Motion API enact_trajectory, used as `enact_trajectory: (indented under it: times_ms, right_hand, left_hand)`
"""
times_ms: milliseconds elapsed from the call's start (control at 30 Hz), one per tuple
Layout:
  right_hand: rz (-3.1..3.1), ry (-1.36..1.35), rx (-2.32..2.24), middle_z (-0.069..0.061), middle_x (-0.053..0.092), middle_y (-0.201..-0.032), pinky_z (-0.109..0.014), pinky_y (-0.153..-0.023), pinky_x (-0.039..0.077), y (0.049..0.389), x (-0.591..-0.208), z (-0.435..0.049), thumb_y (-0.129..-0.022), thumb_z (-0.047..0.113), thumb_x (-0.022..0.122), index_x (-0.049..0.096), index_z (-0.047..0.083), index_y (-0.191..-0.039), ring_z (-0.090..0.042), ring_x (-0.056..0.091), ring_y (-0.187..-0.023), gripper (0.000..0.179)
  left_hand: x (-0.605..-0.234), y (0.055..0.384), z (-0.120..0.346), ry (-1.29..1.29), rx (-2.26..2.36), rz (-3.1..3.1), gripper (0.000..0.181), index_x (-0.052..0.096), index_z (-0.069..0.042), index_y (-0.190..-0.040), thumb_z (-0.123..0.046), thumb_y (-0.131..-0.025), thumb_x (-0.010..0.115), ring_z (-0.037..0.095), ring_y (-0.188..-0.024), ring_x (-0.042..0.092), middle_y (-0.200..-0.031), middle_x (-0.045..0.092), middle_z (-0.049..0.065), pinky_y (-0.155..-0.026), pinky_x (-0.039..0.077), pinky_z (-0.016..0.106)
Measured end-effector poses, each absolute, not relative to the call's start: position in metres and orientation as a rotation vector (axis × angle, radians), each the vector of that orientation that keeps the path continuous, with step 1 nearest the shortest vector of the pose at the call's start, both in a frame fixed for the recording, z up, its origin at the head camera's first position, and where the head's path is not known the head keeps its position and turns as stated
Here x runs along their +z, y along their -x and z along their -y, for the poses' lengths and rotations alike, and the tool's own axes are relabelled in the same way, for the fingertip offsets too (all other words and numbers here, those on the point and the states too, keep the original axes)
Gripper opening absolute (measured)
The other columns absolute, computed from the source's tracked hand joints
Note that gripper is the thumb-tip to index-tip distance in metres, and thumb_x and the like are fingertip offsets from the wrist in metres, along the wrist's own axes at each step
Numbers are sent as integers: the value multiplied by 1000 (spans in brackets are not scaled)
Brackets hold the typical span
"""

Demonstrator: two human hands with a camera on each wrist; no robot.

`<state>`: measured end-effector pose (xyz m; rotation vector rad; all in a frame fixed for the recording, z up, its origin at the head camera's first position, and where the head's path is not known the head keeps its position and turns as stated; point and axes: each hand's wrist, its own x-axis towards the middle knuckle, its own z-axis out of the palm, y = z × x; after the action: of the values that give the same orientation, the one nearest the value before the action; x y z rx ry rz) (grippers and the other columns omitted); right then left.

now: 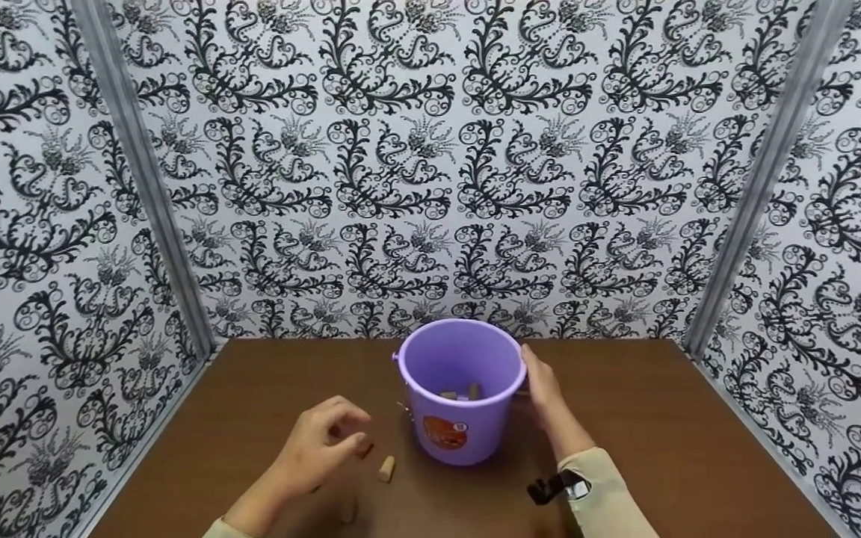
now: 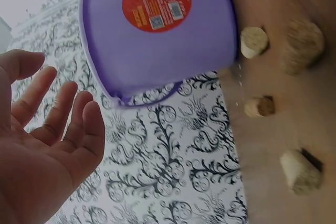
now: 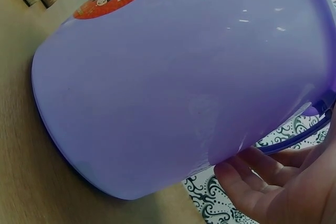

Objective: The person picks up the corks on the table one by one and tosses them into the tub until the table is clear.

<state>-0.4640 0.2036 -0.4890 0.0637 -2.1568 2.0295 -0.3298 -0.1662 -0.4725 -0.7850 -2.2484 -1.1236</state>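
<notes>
A purple bucket (image 1: 462, 433) with an orange-red label stands upright on the table. Its side and handle (image 2: 157, 98) show in the left wrist view. My right hand (image 1: 546, 382) holds the bucket at its right side near the rim; in the right wrist view the bent fingers (image 3: 244, 179) press its wall beneath the handle, the thumb out of sight. Left of the bucket, my left hand (image 1: 322, 441) hovers with loosely bent fingers, holding nothing. Below it on the table lie several corks, one cork (image 1: 386, 469) close to the bucket. Small cork pieces (image 1: 474, 390) lie inside the bucket.
The brown tabletop (image 1: 625, 388) ends at patterned walls (image 1: 400, 164) at the back and both sides. Grey strips (image 1: 148, 179) run up the corners. More corks (image 2: 301, 171) lie spread on the table in the left wrist view.
</notes>
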Motion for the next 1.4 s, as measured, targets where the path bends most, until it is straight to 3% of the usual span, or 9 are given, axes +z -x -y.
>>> enact_trajectory:
  times_ms: [133,400,667,800,900,1067,1233,1400]
  right_hand:
    - [2153,-78,2076,-33,69,-128,-32,-91,55,461,-493,-199,-115,40,37,64,-12,-136,-35,70,-111,62]
    - [2137,-69,2099,-34,69,-127,-33,-89,57,461,-496,-195,-115,41,38,64,-11,-136,-40,70,-113,62]
    - [2143,-43,2104,-33,70,-125,-38,-90,58,465,-491,-191,-113,44,41,66,-9,-135,-36,71,-108,62]
    - [2168,-82,2030,-31,71,-123,-33,-94,52,464,-489,-193,-114,39,39,68,-10,-131,-33,69,-110,60]
    - [2187,-119,1999,-34,71,-122,-31,-93,49,453,-476,-193,-115,32,37,67,-15,-128,-38,66,-113,57]
    - [2148,-152,2078,-40,68,-120,-30,-86,54,432,-453,-192,-114,26,39,63,-19,-129,-42,68,-106,53]
    - [2098,-128,2168,-41,66,-122,-31,-81,56,446,-466,-198,-115,27,39,62,-19,-132,-31,70,-98,54]
    - [2098,-86,2117,-36,70,-122,-31,-85,55,465,-487,-204,-115,33,39,65,-15,-132,-31,70,-102,57]
  left_hand:
    - [-486,317,178,724,-1134,2224,30,76,-22,-100,3,-83,81,4,-78,64,-96,73,-1,-66,57,25]
    - [-499,299,196,580,-1218,2310,25,76,-17,-99,4,-86,78,1,-78,64,-96,72,-1,-66,58,26]
    - [-506,293,203,458,-1091,2295,41,75,-22,-94,14,-73,73,-1,-75,64,-93,69,-11,-63,59,27]
    - [-511,291,203,495,-1058,2311,38,75,-19,-94,14,-75,71,-1,-73,64,-91,69,-9,-61,58,26]
    - [-515,291,203,557,-1030,2345,36,74,-19,-95,13,-78,72,0,-73,61,-89,68,-7,-59,57,26]
    - [-516,293,198,614,-1049,2454,31,72,-21,-96,7,-82,73,5,-78,63,-90,67,-3,-61,56,27]
    - [-519,297,192,667,-1046,2535,26,72,-18,-97,5,-85,71,7,-78,61,-90,66,1,-63,55,26]
    - [-522,301,183,644,-1004,2625,21,73,-15,-98,-1,-82,74,6,-79,60,-92,67,1,-65,53,23]
